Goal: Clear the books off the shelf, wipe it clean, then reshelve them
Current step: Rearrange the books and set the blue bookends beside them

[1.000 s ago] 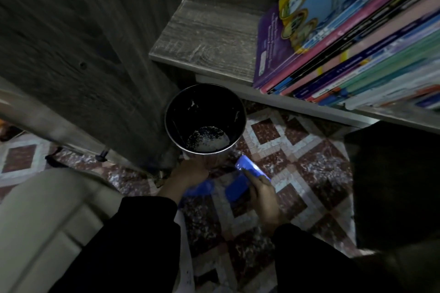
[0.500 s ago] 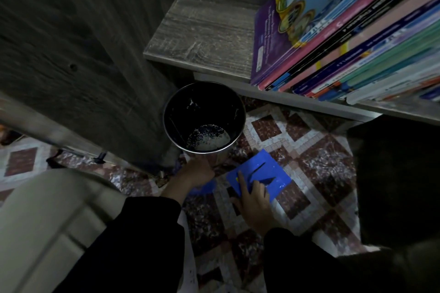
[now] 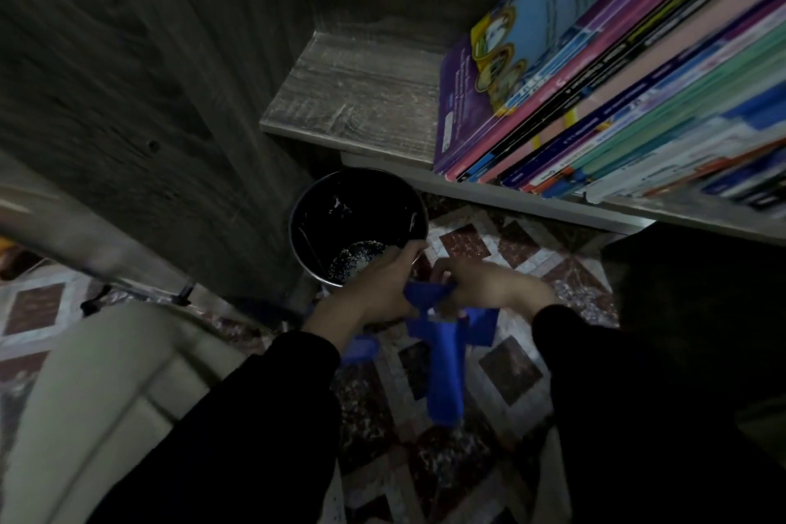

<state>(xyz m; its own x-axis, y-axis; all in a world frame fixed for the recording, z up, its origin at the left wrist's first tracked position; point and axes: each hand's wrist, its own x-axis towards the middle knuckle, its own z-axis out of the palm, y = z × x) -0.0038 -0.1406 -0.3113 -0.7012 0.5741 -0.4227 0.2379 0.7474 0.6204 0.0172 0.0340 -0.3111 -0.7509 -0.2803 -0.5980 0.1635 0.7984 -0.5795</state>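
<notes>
A blue cloth (image 3: 442,357) hangs over the tiled floor, held up between both hands. My left hand (image 3: 374,289) grips its upper left part beside the rim of a dark metal bucket (image 3: 361,200). My right hand (image 3: 480,285) pinches the cloth's top edge just right of that. A row of leaning books (image 3: 629,89) fills the right part of the grey wooden shelf (image 3: 357,98), whose left part is bare.
The bucket stands on the patterned floor tiles (image 3: 510,370) under the shelf's front edge, with something pale at its bottom. A dark wooden side panel (image 3: 140,89) rises at the left. A beige cushion (image 3: 102,408) lies at the lower left.
The cloth lay flat on the floor under my right hand half a second ago; both hands now hold it bunched and lifted, with a strip hanging down. My left hand moved up to the bucket's rim.
</notes>
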